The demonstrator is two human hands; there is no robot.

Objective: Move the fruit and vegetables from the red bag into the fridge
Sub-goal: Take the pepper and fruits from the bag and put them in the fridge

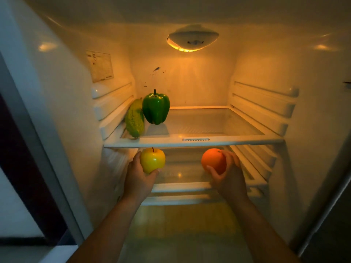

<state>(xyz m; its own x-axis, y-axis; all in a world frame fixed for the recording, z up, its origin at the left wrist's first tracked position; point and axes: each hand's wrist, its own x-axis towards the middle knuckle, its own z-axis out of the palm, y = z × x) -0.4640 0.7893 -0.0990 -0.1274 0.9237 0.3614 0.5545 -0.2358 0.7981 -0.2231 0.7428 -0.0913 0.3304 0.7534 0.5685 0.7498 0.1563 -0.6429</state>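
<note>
The fridge stands open in front of me, lit from inside. My left hand (pixel 137 174) grips a yellow apple (pixel 152 160) just below the front edge of the upper glass shelf (pixel 195 139). My right hand (pixel 227 174) grips an orange (pixel 213 160) at the same height, to the right. On the upper shelf's left side a green bell pepper (pixel 156 107) stands upright, and a bumpy green bitter gourd (pixel 134 120) lies against the left wall beside it. The red bag is out of view.
A lower glass shelf (pixel 182 186) sits behind and below both hands. The right part of the upper shelf is bare glass. Shelf rails (pixel 264 103) line both side walls. A lamp (pixel 192 39) glows on the back wall. The fridge's left frame (pixel 38 149) borders the opening.
</note>
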